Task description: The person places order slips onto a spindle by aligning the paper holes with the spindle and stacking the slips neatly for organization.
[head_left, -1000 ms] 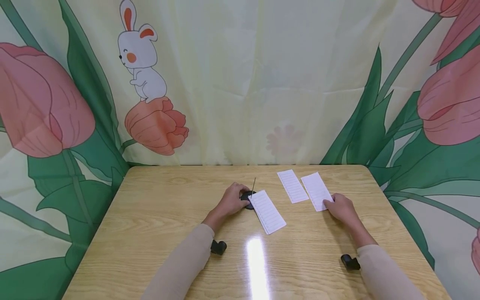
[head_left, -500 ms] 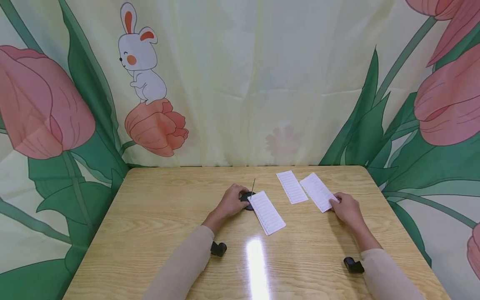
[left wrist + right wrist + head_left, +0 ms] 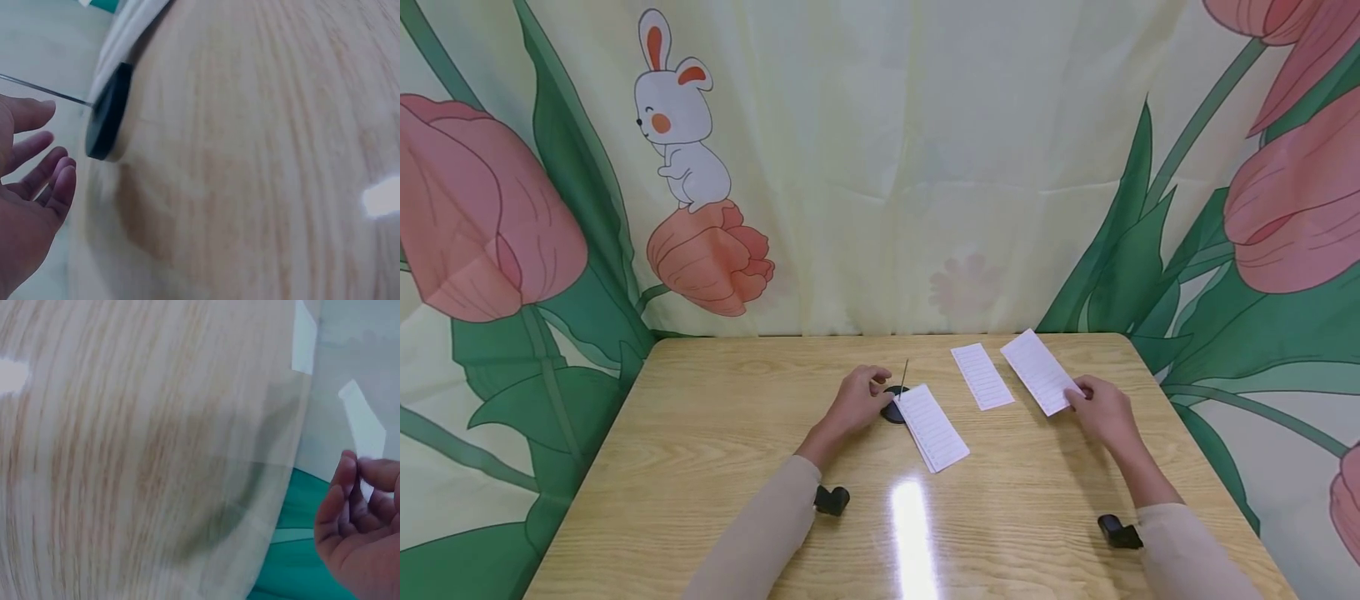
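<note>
A bill spike with a round black base (image 3: 891,410) and a thin upright metal pin (image 3: 904,377) stands near the table's middle. Several printed paper slips (image 3: 934,429) lie overlapped, their upper corner at the pin over the base. My left hand (image 3: 856,400) hovers just left of the base, fingers loosely spread; the left wrist view shows a gap between those fingers and the black base (image 3: 110,115). Between thumb and fingers my right hand (image 3: 1103,410) pinches a printed slip (image 3: 1037,371) by its near right corner, raised off the table in the right wrist view.
Another printed slip (image 3: 982,377) lies flat at the back, left of the held one. Behind the wooden table (image 3: 737,417) hangs a curtain (image 3: 850,167) with tulips and a rabbit. A bright reflection marks the table's front middle.
My left fingers have come off the spike's base. The right hand has drawn its slip up off the table and slightly right.
</note>
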### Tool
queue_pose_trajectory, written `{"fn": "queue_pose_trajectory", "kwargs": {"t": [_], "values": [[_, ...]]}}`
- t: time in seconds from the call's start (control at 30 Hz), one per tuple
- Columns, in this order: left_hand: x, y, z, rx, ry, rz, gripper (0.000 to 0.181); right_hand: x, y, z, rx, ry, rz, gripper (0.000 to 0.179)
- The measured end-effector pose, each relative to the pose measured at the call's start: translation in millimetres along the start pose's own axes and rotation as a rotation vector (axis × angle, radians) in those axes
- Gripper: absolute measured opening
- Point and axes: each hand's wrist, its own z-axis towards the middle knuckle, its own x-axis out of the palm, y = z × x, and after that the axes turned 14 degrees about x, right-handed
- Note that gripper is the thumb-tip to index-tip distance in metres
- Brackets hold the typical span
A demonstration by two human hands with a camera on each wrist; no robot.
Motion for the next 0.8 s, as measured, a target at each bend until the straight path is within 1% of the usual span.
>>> {"fn": "queue_pose_trajectory", "kwargs": {"t": [0.1, 0.2, 0.37, 0.5, 0.7, 0.8], "values": [[-5.7, -3.6, 0.5, 0.009, -0.022, -0.02, 0.035, -3, 3, -2.5, -0.03, 0.015, 0.014, 0.031], [-10.9, -6.4, 1.9, 0.032, -0.056, -0.029, 0.034, -6, 8, -6.1, -0.059, 0.023, 0.026, 0.031], [-19.5, -14.4, 3.9, 0.092, -0.11, -0.001, 0.028, -12, 19, -12.7, -0.095, 0.045, 0.044, 0.032], [-25.8, -24.6, 5.8, 0.113, -0.128, 0.004, 0.025, -15, 27, -17.2, -0.112, 0.068, 0.067, 0.034], [-32.4, -41.2, 8.6, 0.186, -0.143, 0.008, 0.023, -19, 41, -24.9, -0.138, 0.091, 0.092, 0.037], [-35.6, -50.3, 9.5, 0.211, -0.143, 0.003, 0.023, -21, 48, -28.9, -0.16, 0.093, 0.094, 0.037]]}}
